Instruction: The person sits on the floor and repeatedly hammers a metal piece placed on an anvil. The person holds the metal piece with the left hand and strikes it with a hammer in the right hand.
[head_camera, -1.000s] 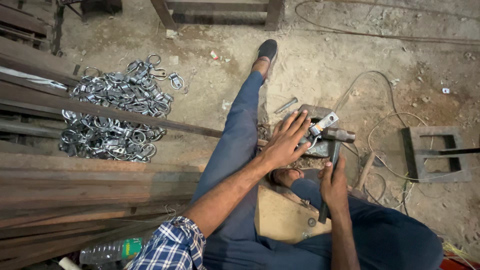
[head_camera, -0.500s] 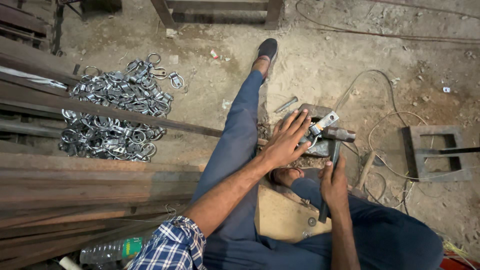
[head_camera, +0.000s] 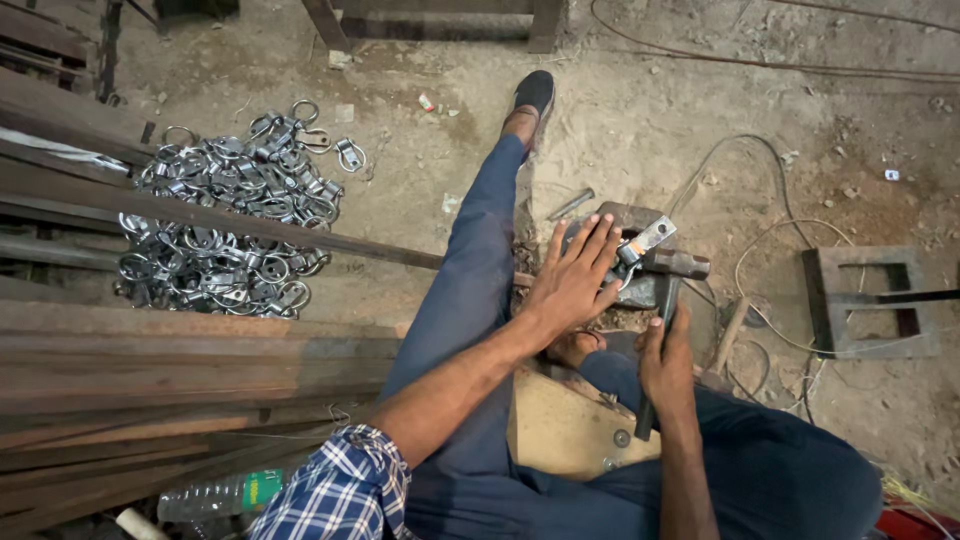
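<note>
Counts, head view:
- 2 hands: left hand (head_camera: 578, 282), right hand (head_camera: 668, 360).
- 1 hammer (head_camera: 668, 290), handle in the right hand.
- 1 small metal clip (head_camera: 645, 240) at the left fingertips.
- 1 metal block (head_camera: 640, 290) under the hammer head.
- 1 heap of metal rings (head_camera: 225, 215), dozens, too many and too tangled to count.
- 1 long steel bar (head_camera: 250, 225) lying across the heap.
- 1 stack of rusty steel strips (head_camera: 150, 370), number unclear.
- 1 plastic bottle (head_camera: 215, 495).
- 1 loose bolt (head_camera: 570, 205) on the floor.
- 1 rectangular steel frame (head_camera: 870, 300).
- 1 shoe (head_camera: 533, 95) visible.
- 1 flat board (head_camera: 560, 430) under the legs.
</note>
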